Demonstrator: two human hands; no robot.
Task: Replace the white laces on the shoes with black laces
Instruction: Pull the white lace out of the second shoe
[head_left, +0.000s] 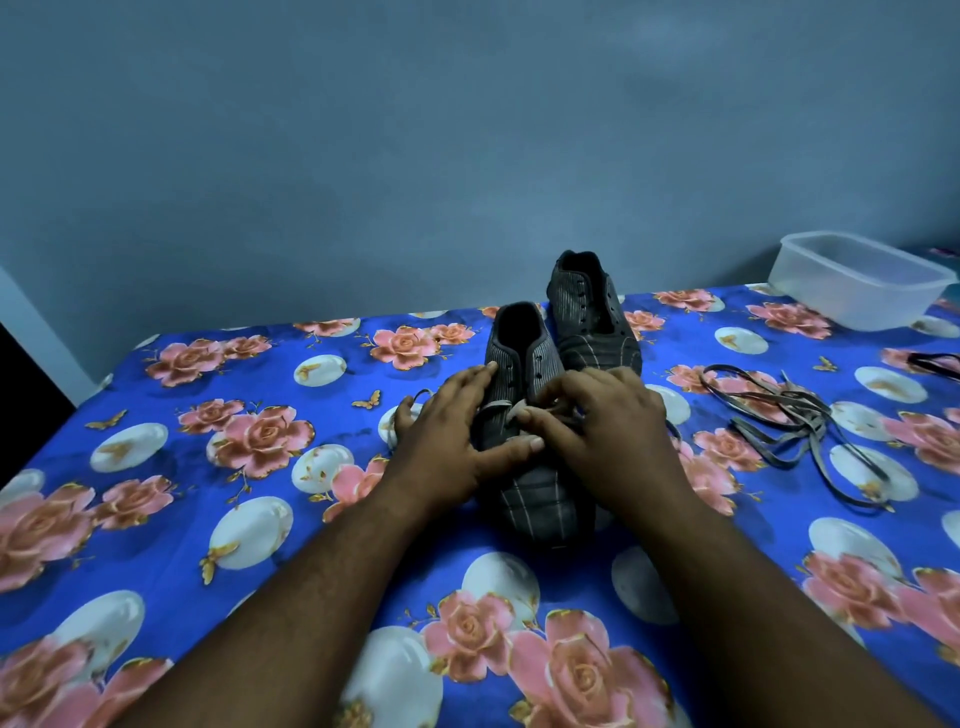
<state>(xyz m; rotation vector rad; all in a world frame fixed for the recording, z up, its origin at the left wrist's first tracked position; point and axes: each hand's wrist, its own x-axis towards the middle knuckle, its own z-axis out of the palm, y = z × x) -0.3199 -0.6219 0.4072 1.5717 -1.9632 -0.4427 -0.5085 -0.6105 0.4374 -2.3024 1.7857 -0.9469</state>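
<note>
On the flowery bed, our left hand (452, 431) presses flat on the near shoe (524, 415). Our right hand (608, 415) pinches the lace (506, 408) there. We think it is soft and floppy, so hold near its tip. More laces (795, 421) lie beside.

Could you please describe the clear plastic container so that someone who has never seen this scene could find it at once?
Start from the bed with the blue floral sheet and follow it to its far right corner, against the blue-grey wall. The clear plastic container sits there, beyond the loose laces lying right of the shoes. It is the only translucent, box-shaped thing; everything else nearby is dark or patterned.
</note>
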